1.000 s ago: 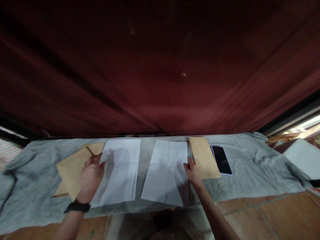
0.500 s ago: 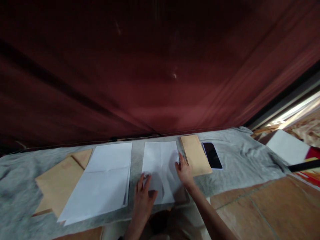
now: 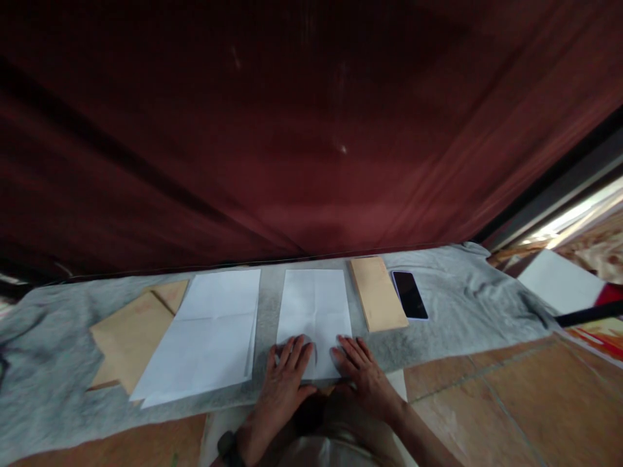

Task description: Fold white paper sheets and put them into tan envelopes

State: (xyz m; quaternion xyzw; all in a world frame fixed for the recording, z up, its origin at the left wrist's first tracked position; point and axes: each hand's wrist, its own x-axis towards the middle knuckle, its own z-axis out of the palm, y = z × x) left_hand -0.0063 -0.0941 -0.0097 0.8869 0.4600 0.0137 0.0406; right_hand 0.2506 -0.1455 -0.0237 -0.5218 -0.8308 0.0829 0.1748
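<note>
A white sheet of paper (image 3: 314, 301) with a crease down its middle lies in front of me on a grey cloth. My left hand (image 3: 287, 370) rests on its lower left corner, fingers stretched out and thumb apart. On the lower right corner lies my right hand (image 3: 363, 370), also with its fingers spread flat. Neither hand grips anything. To the left are larger white sheets (image 3: 209, 331), stacked slightly askew and creased across. Right of the middle sheet sits a stack of brown envelopes (image 3: 378, 295).
Several brown envelopes (image 3: 131, 331) lie partly under the left sheets. A phone (image 3: 409, 296) with a dark screen lies beside the envelope stack. Behind the grey cloth (image 3: 467, 311) rises a dark red surface (image 3: 311, 162). Tiled floor (image 3: 545, 389) shows at the right.
Both hands have moved onto the near corners of the middle sheet and flattened out. The right hand has come down from the sheet's right edge. The view has shifted slightly.
</note>
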